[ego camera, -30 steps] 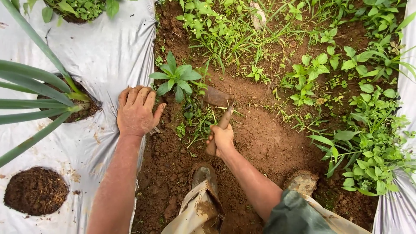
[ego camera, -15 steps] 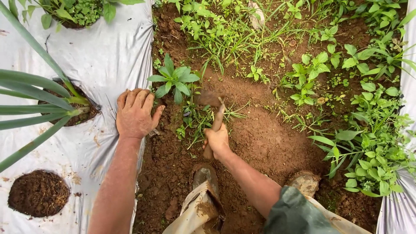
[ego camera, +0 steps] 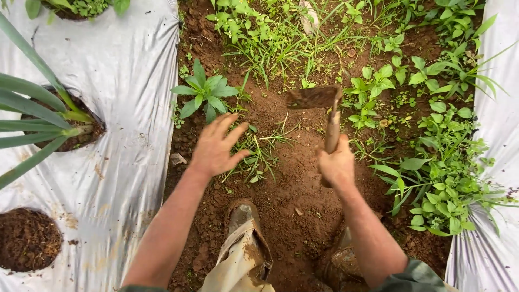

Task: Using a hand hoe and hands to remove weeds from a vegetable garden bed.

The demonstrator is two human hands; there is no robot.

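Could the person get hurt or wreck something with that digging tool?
Maybe. The left hand is spread open over the weeds, close to where the hand hoe gripped by the right hand might land. A wide swing might also tear the white plastic sheet beside the soil.

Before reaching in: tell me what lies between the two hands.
Head view: between left hand and right hand lie loose grass weeds on bare soil.

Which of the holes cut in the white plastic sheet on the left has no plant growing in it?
The bottom-left hole: it holds only bare dark soil. The hole above it has a long-leaved plant, and the top one holds leafy greens.
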